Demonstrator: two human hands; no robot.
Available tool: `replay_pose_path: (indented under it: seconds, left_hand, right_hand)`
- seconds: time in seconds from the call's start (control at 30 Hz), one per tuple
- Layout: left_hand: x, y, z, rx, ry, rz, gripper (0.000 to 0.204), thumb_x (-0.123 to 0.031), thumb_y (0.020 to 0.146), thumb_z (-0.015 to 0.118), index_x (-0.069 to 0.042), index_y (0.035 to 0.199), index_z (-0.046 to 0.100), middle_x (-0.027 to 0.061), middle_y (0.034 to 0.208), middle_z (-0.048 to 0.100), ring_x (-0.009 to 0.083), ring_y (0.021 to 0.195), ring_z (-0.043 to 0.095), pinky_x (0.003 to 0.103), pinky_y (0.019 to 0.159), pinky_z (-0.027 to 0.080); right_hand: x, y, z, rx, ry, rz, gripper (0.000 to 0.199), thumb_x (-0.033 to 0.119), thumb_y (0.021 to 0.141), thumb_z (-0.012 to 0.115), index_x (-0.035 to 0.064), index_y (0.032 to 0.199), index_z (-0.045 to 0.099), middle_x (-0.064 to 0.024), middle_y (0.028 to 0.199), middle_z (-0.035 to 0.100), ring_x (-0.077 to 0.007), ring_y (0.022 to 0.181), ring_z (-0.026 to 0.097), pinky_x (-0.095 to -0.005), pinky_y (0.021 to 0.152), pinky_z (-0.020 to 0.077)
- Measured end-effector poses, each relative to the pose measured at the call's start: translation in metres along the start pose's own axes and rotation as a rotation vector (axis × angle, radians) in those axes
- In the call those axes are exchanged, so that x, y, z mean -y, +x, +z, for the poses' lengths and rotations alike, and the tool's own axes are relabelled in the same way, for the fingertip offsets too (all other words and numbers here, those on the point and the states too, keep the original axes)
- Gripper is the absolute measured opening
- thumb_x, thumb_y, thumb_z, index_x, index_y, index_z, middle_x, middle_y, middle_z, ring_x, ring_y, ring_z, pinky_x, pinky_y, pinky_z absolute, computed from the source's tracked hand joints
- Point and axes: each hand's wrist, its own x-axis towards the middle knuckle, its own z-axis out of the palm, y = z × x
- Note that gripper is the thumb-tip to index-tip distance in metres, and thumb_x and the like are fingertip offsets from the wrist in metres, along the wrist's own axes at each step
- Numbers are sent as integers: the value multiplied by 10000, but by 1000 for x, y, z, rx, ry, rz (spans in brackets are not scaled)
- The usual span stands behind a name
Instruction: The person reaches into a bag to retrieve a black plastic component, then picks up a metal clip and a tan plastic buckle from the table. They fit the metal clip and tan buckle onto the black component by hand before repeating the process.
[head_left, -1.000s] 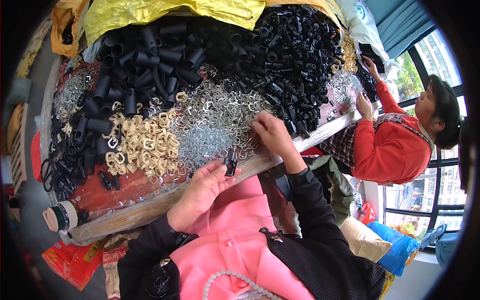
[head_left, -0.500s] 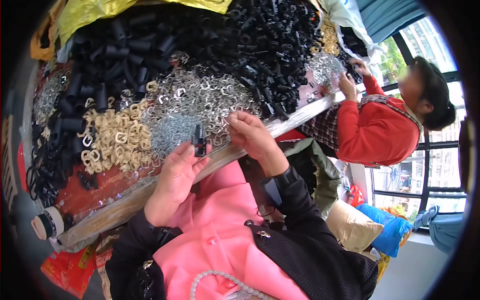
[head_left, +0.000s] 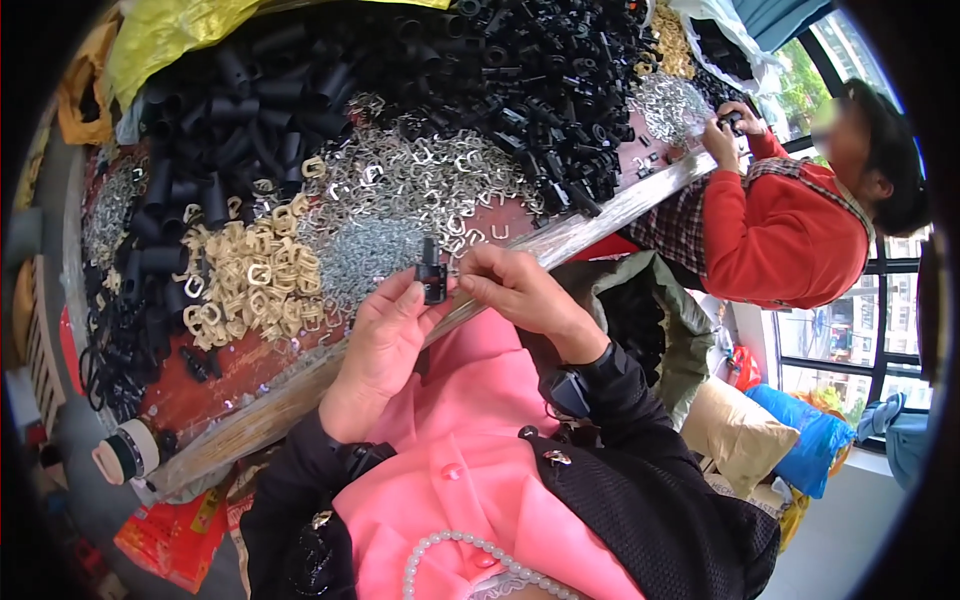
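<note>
Black plastic part [head_left: 433, 280] over near edge of tabletop [head_left: 268, 408], pinched by left hand [head_left: 382, 330]. Right hand [head_left: 525, 292] just beside it, fingers curled; can't tell whether pinching anything.
</note>
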Motion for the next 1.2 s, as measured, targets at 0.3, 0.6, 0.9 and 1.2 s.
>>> replay_pose_path:
  seconds: [0.3, 0.6, 0.9, 1.2]
  left_hand:
    - [-1, -7, 5, -26, 22, -62, 256, -136, 828, 517, -18, 1054, 499, 103, 980, 570, 183, 907, 556, 305, 824, 436]
    - [0, -11, 8, -19, 26, -165, 255, -143, 833, 513, 4, 1041, 500, 92, 960, 576, 169, 863, 576, 256, 764, 468]
    - [0, -14, 9, -8, 95, -147, 260, -139, 828, 522, 10, 1042, 514, 70, 941, 578, 144, 852, 573, 233, 770, 462]
    - [-20, -34, 7, -97, 201, -137, 247, -98, 811, 531, 22, 1026, 518, 80, 949, 578, 140, 837, 571, 231, 749, 467]
  right_hand:
    - [5, -12, -1, -161, -66, -63, 75, 68, 799, 531, 15, 790, 478, -27, 740, 473, -92, 662, 419, -222, 571, 358]
    - [28, -14, 9, -265, -566, -508, 165, 3, 677, 585, 66, 784, 477, -107, 1007, 455, -284, 874, 437, -342, 739, 342]
    - [24, -15, 15, -223, -630, -539, 193, -7, 659, 595, 64, 789, 472, -113, 1011, 453, -282, 901, 444, -358, 782, 330]
    - [6, -9, 39, -178, 116, -277, 173, 37, 699, 615, 42, 799, 474, -147, 1048, 419, -259, 941, 450, -319, 792, 372]
